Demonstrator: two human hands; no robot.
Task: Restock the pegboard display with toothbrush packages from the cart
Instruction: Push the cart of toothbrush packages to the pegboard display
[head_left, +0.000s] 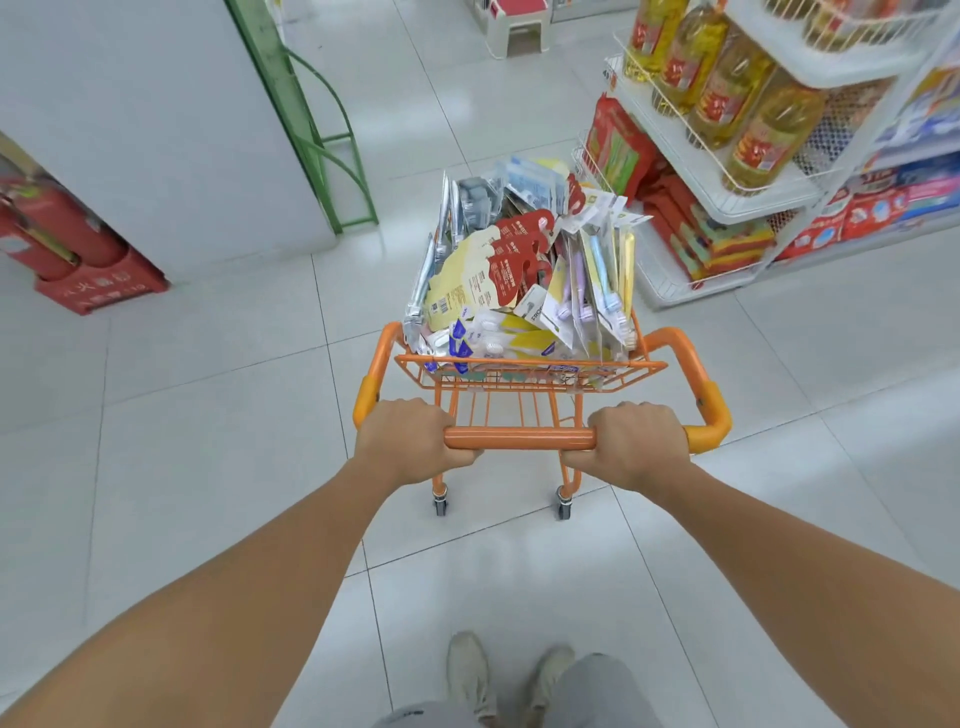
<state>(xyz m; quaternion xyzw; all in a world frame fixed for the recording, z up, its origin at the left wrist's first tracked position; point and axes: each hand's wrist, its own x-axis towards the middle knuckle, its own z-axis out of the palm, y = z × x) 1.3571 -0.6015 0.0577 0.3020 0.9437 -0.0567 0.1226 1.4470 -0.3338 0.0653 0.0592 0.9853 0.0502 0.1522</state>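
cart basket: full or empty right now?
Full. The orange cart basket is heaped with toothbrush packages piled well above its rim. Both hands, left hand and right hand, grip the handle.

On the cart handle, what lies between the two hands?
In the head view, only a bare stretch of the orange handle bar lies between the left hand and right hand; both grip it.

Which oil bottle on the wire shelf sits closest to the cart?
The lowest, frontmost oil bottle, at the row's near end just above the cart; the other bottles line up behind it.
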